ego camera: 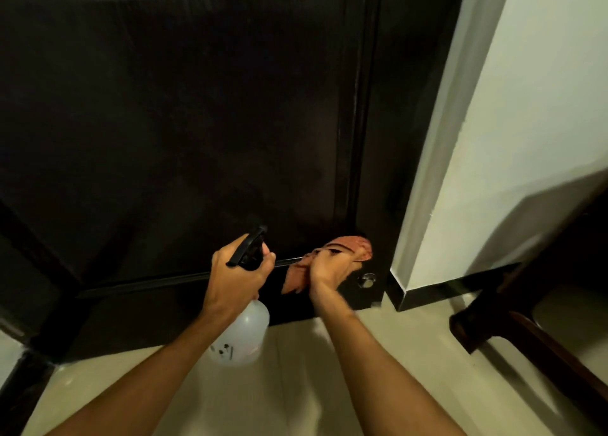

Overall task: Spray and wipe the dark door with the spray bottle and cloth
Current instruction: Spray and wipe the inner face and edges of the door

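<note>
Dark door (184, 123) fills most of the frame, from upper left to ctr, and both hands work low on it near its btm right corner.

Left hand (235, 277), lower ctr, is wrapped round the neck of the spray bottle (243, 337). Its fingers curl at the black trigger head, and the nozzle points at the door's lower panel. The bottle body is translucent white and hangs below the hand, slightly tilted, w/ its base above the floor (296, 386).

Right hand (329, 268), just right of the left, clutches a reddish-orange cloth (353, 246) w/ the fingers bunched round it. The cloth sticks out above the hand and to its lower left. It looks pressed against the door near the right edge, tho blur there makes contact hard to confirm. The hands are near each other but apart.

Just right of the right hand, a small round metal fitting (367, 280) sits low on the dark surface. A raised moulding strip (148, 282) runs across the door at approx. hand height.

Further right stands a pale wall (526, 139) w/ black skirting (437, 289) along its foot. The cream floor spans the btm of the frame. A dark wooden furniture piece (526, 337) stands on it in the lower right corner.
</note>
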A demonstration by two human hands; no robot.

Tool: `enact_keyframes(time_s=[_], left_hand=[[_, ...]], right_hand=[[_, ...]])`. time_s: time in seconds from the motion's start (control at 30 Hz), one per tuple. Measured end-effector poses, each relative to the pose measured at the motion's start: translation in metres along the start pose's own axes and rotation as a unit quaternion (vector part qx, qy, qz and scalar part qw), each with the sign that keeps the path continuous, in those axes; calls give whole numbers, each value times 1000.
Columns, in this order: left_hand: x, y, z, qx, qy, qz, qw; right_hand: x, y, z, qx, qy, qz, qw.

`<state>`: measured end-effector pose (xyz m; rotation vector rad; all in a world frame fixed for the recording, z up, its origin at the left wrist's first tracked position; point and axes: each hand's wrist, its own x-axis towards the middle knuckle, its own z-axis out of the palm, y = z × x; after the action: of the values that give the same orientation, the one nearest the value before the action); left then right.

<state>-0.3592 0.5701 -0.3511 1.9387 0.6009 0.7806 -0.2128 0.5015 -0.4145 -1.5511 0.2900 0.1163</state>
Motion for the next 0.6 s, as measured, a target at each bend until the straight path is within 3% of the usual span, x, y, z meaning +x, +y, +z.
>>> enact_keyframes(time_s=[0.07, 0.2, 0.37, 0.5, 0.6], left_hand=[[0, 4, 2, -16, 2, 2, 1000], [2, 9, -5, -23, 11, 15, 1000], [4, 17, -25, -31, 22, 9, 999], [12, 32, -49, -43, 49, -11, 998], [24, 52, -73, -48, 78, 3, 996]], right_hand=[[9, -5, -7, 3, 31, -12, 999], [-20, 17, 0, -56, -63, -47, 995], [-7, -10, -3, -11, -42, 1, 999], [-32, -24, -6, -81, -54, -126, 987], [-60, -41, 7, -132, -94, -248, 955]])
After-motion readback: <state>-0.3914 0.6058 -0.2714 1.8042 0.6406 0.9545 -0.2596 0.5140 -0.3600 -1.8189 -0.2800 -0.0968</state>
